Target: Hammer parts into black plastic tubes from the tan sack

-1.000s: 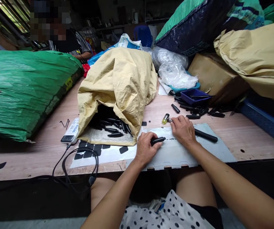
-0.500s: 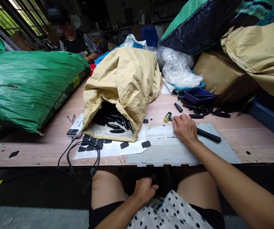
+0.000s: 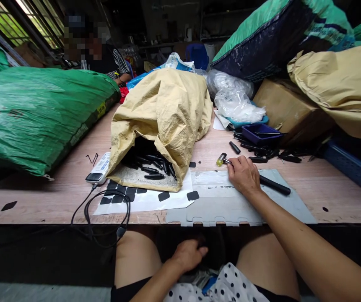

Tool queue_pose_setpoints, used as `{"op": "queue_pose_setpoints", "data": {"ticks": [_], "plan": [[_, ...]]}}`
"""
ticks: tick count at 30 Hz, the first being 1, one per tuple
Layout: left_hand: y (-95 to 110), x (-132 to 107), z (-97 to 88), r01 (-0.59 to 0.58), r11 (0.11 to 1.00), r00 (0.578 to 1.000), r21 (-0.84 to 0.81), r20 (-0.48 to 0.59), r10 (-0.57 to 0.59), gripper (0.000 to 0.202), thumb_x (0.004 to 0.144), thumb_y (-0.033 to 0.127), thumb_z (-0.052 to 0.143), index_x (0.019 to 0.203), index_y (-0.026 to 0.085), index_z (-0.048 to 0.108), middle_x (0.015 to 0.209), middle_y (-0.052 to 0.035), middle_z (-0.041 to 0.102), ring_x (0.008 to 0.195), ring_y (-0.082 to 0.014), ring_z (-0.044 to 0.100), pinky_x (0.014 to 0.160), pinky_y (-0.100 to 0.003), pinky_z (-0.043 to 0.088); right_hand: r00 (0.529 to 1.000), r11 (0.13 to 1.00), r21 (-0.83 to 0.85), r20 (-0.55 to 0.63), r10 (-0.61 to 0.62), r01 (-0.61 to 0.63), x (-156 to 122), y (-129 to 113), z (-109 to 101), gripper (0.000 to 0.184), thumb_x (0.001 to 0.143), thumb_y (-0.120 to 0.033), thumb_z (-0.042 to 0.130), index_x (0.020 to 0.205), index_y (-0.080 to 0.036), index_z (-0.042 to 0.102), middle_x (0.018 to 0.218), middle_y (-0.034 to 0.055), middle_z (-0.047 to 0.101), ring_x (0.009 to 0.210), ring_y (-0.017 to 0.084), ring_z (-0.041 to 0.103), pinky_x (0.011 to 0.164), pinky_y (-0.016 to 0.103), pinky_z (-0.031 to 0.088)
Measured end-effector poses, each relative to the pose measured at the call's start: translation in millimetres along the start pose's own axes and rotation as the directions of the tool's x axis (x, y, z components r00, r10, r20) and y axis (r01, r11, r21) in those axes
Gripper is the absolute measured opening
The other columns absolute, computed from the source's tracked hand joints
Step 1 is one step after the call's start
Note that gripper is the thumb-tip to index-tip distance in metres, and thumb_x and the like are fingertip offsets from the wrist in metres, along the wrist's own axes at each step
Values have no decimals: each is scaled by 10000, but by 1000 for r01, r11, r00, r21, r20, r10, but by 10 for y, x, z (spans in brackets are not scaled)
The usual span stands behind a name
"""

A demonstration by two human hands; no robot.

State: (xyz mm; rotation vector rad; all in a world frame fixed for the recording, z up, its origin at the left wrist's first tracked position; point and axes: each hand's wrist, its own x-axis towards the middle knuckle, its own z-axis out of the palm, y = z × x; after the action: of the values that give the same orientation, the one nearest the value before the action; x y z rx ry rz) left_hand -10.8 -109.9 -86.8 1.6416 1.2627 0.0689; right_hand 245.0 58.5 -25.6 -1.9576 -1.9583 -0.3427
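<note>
My right hand (image 3: 245, 174) is closed around the shaft of a small hammer (image 3: 274, 184) lying over a grey sheet (image 3: 221, 209). Its clear yellow face shows left of my fingers and its black grip to the right. Low between my knees, my left hand (image 3: 188, 253) is curled over a dark, bucket-like opening (image 3: 213, 245); its fingertips are turned away, so what they hold is hidden. A beige sack (image 3: 164, 105) lies with its mouth towards me, and several black pen-like tubes (image 3: 153, 170) show inside it.
Left stands a big green sack (image 3: 42, 117). A white device (image 3: 98, 170) with a black cable (image 3: 87, 209) is near the table edge. Right are a purple tray (image 3: 262, 133), loose black tubes (image 3: 257, 150), a cardboard box (image 3: 290, 109) and a blue basket (image 3: 353, 167). A person (image 3: 105, 58) sits beyond.
The view has tilted slightly, so the table sits a little lower. My right hand stays on the hammer; my left hand keeps low between my knees with little visible movement.
</note>
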Motion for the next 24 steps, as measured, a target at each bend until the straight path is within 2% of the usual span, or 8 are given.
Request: {"op": "queue_pose_setpoints", "data": {"ticks": [3, 6, 9, 11, 16, 19, 22, 24], "plan": [[299, -416, -389, -273, 957, 951, -102, 119, 284, 263, 816, 362, 771, 1064, 283, 806, 917, -15, 798, 799, -202, 726, 724, -277, 533, 1000, 1000, -6, -3, -7, 7, 2, 0, 8, 278, 999, -323, 483, 1138, -199, 690, 1035, 107, 603, 948, 250, 466, 785, 355, 304], [482, -587, -1037, -337, 932, 913, -133, -288, 289, 219, 922, 435, 672, 967, 266, 803, 884, -19, 785, 810, -193, 707, 745, -284, 531, 1000, 1000, -9, -3, -4, 4, 3, -8, 10, 278, 998, -322, 486, 1142, -200, 690, 1040, 106, 603, 950, 250, 468, 785, 356, 303], [382, -401, -1668, -154, 977, 570, 148, -795, 210, 233, 961, 411, 601, 1034, 259, 762, 1039, -58, 757, 960, -252, 662, 859, -372, 518, 1000, 1000, -8, -1, 3, -3, 5, -12, 10, 270, 991, -316, 497, 1140, -202, 690, 1045, 105, 604, 959, 250, 471, 787, 356, 305], [213, -189, -1944, 54, 954, 458, 296, -856, 240, 212, 933, 356, 621, 1068, 248, 744, 1100, -86, 729, 1067, -306, 607, 978, -456, 469, 1000, 1000, -2, 2, 7, -7, 7, -13, 6, 261, 990, -315, 501, 1131, -202, 689, 1046, 104, 605, 964, 249, 472, 793, 354, 307], [-118, 77, -2113, 306, 858, 558, 413, -808, 190, 196, 896, 346, 654, 1030, 246, 757, 1004, -114, 678, 1100, -372, 530, 950, -495, 445, 1000, 1000, 17, 9, 18, -19, 13, -25, -16, 244, 991, -302, 502, 1117, -201, 684, 1050, 99, 612, 965, 243, 480, 805, 347, 310], [-91, -34, -2021, 316, 856, 542, 409, -819, 191, 206, 913, 353, 643, 1036, 227, 751, 1003, -120, 663, 1045, -361, 540, 924, -487, 451, 1000, 1000, 15, 15, 23, -23, 14, -36, -29, 239, 992, -295, 498, 1101, -199, 687, 1046, 102, 614, 960, 243, 485, 805, 347, 308], [156, -210, -1809, 138, 887, 466, 440, -820, 334, 194, 958, 340, 607, 1079, 229, 710, 1057, -101, 682, 1025, -321, 563, 932, -469, 447, 1000, 1000, 14, 16, 24, -25, 14, -42, -30, 241, 987, -301, 505, 1104, -199, 690, 1050, 103, 613, 959, 245, 484, 800, 351, 307], [403, -253, -1605, -102, 871, 489, 480, -739, 464, 180, 981, 323, 598, 1111, 235, 686, 1057, -74, 706, 1010, -284, 580, 934, -439, 452, 1000, 1000, 13, 13, 21, -21, 15, -40, -27, 247, 986, -303, 506, 1112, -200, 691, 1052, 103, 612, 960, 245, 485, 799, 353, 308]]}}
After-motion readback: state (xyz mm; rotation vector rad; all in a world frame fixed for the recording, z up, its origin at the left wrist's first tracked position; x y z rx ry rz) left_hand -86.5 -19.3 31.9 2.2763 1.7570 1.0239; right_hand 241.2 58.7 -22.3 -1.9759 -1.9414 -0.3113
